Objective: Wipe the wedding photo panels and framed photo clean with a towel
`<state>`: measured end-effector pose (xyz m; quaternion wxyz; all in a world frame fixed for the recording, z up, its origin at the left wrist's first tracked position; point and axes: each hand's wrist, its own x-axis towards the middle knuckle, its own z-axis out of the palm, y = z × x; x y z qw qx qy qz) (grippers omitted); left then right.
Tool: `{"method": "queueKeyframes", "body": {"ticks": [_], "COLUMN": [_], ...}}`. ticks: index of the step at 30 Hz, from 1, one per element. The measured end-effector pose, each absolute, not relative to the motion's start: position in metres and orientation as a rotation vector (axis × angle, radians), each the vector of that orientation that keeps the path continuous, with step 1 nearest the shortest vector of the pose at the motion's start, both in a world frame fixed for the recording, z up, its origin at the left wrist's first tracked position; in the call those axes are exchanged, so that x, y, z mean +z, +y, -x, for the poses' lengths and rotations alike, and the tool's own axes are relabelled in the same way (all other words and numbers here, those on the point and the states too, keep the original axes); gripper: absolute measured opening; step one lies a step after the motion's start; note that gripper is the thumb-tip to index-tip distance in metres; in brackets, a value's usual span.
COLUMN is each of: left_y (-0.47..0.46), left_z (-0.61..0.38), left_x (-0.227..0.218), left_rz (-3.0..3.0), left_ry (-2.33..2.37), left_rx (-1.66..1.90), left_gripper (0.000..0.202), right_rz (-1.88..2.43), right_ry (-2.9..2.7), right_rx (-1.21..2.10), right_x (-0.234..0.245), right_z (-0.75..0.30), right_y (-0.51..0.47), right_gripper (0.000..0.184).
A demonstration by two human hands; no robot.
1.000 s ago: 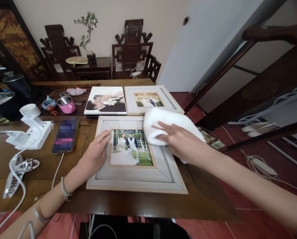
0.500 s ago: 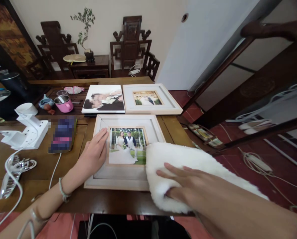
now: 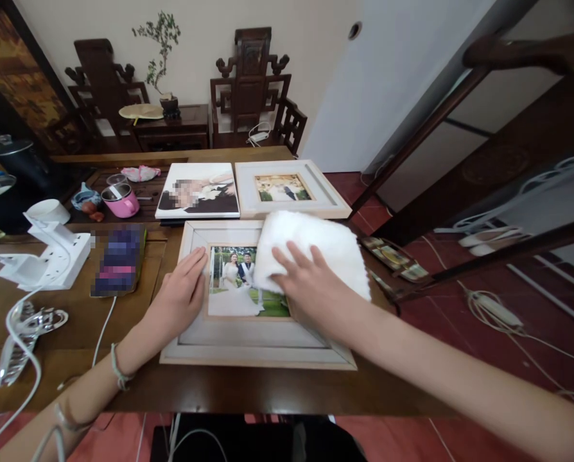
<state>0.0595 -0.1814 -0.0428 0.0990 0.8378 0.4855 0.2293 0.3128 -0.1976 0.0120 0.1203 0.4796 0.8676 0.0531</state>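
Observation:
A pale wooden picture frame (image 3: 210, 355) lies on the table with a photo (image 3: 234, 295) of a couple outdoors at its centre. My left hand (image 3: 178, 289) rests flat, fingers stretched, on the left side of this frame. Across its upper right part lies a fluffy white cloth (image 3: 325, 247), which hides that corner and part of the photo. My right hand (image 3: 311, 282) holds the cloth against the frame from above, with its fingers spread over the fluff.
Behind lie a second pale frame (image 3: 325, 192) and a white-edged photo panel (image 3: 205, 170). To the left are a pink cup (image 3: 123, 204), a blurred phone (image 3: 118, 260), a white power strip (image 3: 68, 263) and a clear hair claw (image 3: 24, 340). Cables trail there. A dark wooden rail (image 3: 426, 122) stands right.
My right hand has moved up and left with the white cloth, from the frame's lower right side to its upper right. My left hand has stayed in place.

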Motion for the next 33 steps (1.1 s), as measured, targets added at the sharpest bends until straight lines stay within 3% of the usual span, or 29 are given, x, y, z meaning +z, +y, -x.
{"method": "queueKeyframes", "body": {"ticks": [5, 10, 16, 21, 28, 33], "left_y": [-0.182, -0.179, -0.180, -0.180, -0.181, -0.181], "left_z": [-0.060, -0.059, -0.060, -0.060, -0.061, -0.061], "left_x": [-0.045, -0.049, -0.045, -0.047, -0.049, -0.048], "left_rz": [-2.480, -2.498, -2.469, -2.466, -2.481, -2.470], "left_ry": [1.442, 1.403, 1.432, 1.428, 1.426, 1.418], "left_rx": [0.675, 0.715, 0.656, 0.713, 0.721, 0.751], "left_gripper": [0.044, 0.044, 0.044, 0.043, 0.042, 0.043], "right_rz": [-1.287, -1.369, -1.539, -1.400, -1.269, -1.417], "right_ry": [2.718, 2.662, 2.594, 2.607, 2.729, 2.898], "right_rx": [-0.078, -0.296, 0.131, 0.176, -0.291, 0.251], "right_x": [0.020, 0.024, 0.015, 0.014, 0.037, 0.041], "right_z": [-0.312, -0.295, -0.295, -0.298, -0.309, -0.333], "right_y": [-0.272, -0.267, -0.178, -0.173, -0.238, -0.209], "right_gripper": [0.034, 0.061, 0.079, 0.068, 0.061, 0.072]}}
